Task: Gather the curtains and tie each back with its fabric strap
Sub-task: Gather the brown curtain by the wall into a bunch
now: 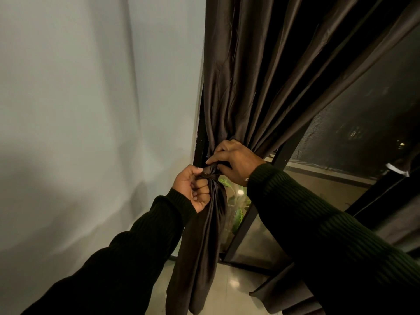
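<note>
Left hand [194, 189] fisted around strap [210, 176] cinching gathered curtain [238, 98]; right hand [234, 161] pinching knot; beside white wall [91, 110], above tiled floor [234, 285].

Two arms in dark ribbed sleeves reach forward and upward from the bottom of the view, the hands meeting near the centre. The left hand [195, 187] is turned palm toward the camera, its fingers curled into a tight fist with the thumb lying across the top, gripping. The right hand [234, 160] sits just above and to the right of it, back of the hand facing the camera, wrist bent, fingers curved downward with the index finger extended toward the left hand's thumb. The two hands are nearly touching at the fingertips.
</note>
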